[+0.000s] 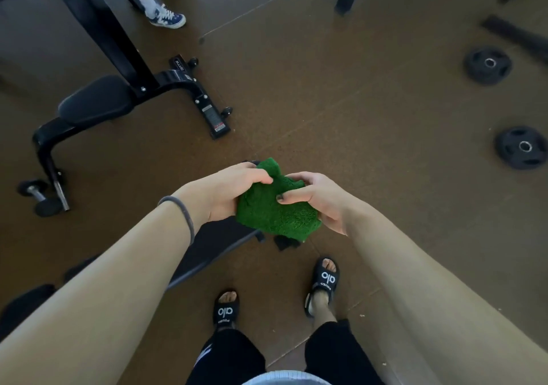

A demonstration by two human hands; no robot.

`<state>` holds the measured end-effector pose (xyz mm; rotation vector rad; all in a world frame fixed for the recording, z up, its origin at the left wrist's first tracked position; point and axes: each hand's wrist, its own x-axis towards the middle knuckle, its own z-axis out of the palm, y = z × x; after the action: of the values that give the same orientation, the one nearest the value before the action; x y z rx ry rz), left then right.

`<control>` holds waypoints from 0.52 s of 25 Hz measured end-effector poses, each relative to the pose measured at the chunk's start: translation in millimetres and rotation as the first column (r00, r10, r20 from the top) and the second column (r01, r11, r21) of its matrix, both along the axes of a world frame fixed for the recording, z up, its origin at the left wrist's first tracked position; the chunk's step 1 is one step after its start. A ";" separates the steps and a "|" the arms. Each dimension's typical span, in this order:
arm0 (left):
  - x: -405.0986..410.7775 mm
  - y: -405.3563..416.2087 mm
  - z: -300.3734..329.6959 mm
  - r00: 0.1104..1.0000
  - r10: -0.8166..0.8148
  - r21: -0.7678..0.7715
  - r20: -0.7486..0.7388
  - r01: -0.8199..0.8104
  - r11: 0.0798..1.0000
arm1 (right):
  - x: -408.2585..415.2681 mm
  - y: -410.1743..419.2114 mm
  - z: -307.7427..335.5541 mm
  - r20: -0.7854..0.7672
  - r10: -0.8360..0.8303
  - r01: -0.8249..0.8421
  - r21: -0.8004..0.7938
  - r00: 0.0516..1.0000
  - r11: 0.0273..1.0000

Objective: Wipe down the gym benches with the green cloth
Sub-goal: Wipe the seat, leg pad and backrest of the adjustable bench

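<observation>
A bunched green cloth [274, 206] is held between both hands at the centre of the view, above the floor. My left hand [228, 190] grips its left side and my right hand [317, 199] pinches its right side. Under my left forearm lies a black bench pad [216, 248], partly hidden by the arm. A second black gym bench [95, 104] with a padded seat and a metal frame stands at the upper left, apart from my hands.
Two black weight plates [487, 64] [522, 147] lie on the brown floor at the right. A small dumbbell [37, 196] rests by the far bench's foot. Another person's feet in blue sneakers [166, 17] stand at the top.
</observation>
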<state>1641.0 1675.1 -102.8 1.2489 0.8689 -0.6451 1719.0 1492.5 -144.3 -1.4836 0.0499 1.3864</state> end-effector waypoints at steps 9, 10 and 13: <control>10.1 4.5 8.6 0.947 0.317 0.143 0.062 -0.322 0.936 | 67.2 30.9 28.8 0.021 0.174 -0.174 -0.008 0.984 0.985; 9.6 10.6 8.4 0.925 0.371 0.140 0.076 -0.378 0.915 | 69.7 41.4 30.4 0.033 0.183 -0.183 -0.009 0.983 0.983; 16.7 29.5 3.1 0.880 0.464 0.129 0.100 -0.474 0.871 | 80.4 69.0 34.9 0.072 0.196 -0.195 -0.017 0.978 0.981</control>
<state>1657.8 1704.6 -99.7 1.1239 1.1330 -0.1476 1799.3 1561.5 -109.4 -1.5796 -0.1391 1.4877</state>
